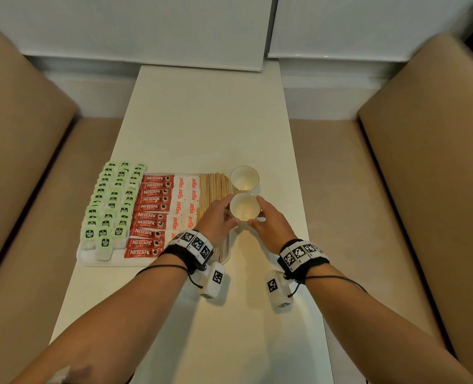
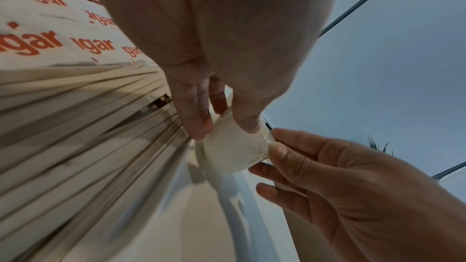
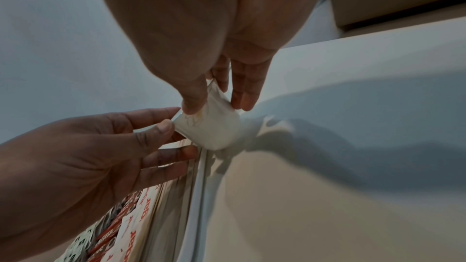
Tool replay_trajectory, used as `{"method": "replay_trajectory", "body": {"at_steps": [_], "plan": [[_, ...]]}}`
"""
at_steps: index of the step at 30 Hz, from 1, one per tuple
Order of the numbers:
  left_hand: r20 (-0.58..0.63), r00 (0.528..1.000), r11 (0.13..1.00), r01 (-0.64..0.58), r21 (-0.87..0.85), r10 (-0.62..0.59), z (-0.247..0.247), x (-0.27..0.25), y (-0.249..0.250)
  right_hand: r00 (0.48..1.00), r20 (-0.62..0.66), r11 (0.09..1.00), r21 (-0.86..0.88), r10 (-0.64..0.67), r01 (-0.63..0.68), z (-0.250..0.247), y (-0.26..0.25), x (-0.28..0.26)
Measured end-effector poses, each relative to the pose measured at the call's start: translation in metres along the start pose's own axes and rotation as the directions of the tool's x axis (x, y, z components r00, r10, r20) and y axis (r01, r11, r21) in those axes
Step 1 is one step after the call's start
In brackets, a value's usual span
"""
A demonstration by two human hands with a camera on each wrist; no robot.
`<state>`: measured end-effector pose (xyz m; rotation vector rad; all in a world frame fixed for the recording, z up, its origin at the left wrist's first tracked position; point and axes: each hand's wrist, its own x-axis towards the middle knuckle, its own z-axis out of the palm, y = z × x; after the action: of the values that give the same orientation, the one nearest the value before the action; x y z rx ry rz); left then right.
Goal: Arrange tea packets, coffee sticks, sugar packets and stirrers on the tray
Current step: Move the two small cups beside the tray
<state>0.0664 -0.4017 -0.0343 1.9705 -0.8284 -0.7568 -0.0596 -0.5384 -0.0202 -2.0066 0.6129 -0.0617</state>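
Observation:
A white tray (image 1: 91,259) holds rows of green tea packets (image 1: 110,200), red coffee sticks (image 1: 150,214), white sugar packets (image 1: 185,203) and wooden stirrers (image 1: 214,187). Two white cups stand just off the tray's right rim. My left hand (image 1: 231,210) and right hand (image 1: 257,211) hold the nearer cup (image 1: 244,207) from either side. In the left wrist view my left hand (image 2: 224,128) pinches the cup (image 2: 232,152) between thumb and fingers. In the right wrist view my right hand (image 3: 216,107) pinches the cup (image 3: 214,128) the same way.
The farther cup (image 1: 244,178) sits right behind the held one, nearly touching it. The white table (image 1: 202,120) stretches bare beyond the tray. Beige benches (image 1: 22,162) flank the table on both sides.

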Motion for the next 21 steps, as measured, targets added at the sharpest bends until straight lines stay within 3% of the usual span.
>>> {"method": "replay_trajectory", "body": {"at_steps": [13, 21], "plan": [[0.013, 1.0, 1.0, -0.007, 0.013, 0.007, -0.0003, 0.0026, -0.0039, 1.0, -0.01, 1.0, 0.002, 0.004, -0.004, 0.0021, 0.0018, 0.0026], [-0.018, 0.996, 0.994, 0.085, 0.068, -0.084, -0.0052, -0.0044, -0.0044, 0.999, -0.029, 0.999, -0.037, 0.031, -0.032, -0.0028, -0.0028, -0.0039]]}}
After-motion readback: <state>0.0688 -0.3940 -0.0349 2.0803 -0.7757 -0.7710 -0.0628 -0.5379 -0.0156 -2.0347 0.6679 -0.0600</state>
